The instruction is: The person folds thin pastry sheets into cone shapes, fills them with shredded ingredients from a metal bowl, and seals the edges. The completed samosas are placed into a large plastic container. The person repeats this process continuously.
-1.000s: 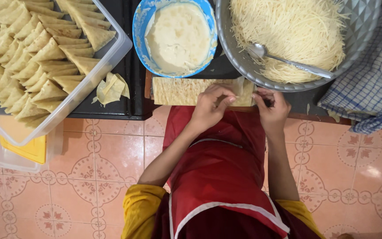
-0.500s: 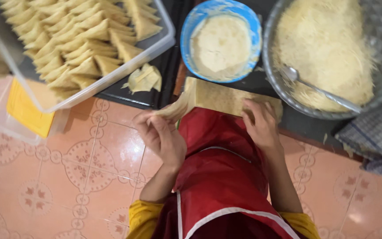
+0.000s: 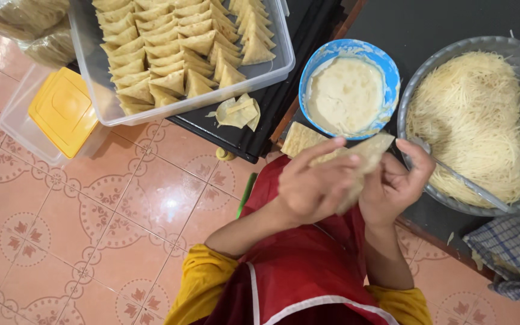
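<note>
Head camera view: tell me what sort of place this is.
Probably a home kitchen or small food-prep spot with a tiled floor. A clear tub holds rows of folded triangular pastries, beside a blue bowl of paste and a basin of noodles.

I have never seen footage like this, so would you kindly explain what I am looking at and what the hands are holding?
This is a single view from a camera worn on a person's head, looking down at their own bare hands; no machine is involved. The left hand and right hand together hold a pale pastry sheet. Ahead are a blue bowl of white paste, a grey bowl of fine noodles with a spoon, and a clear tray of folded triangles. The person wears a red apron.
</note>
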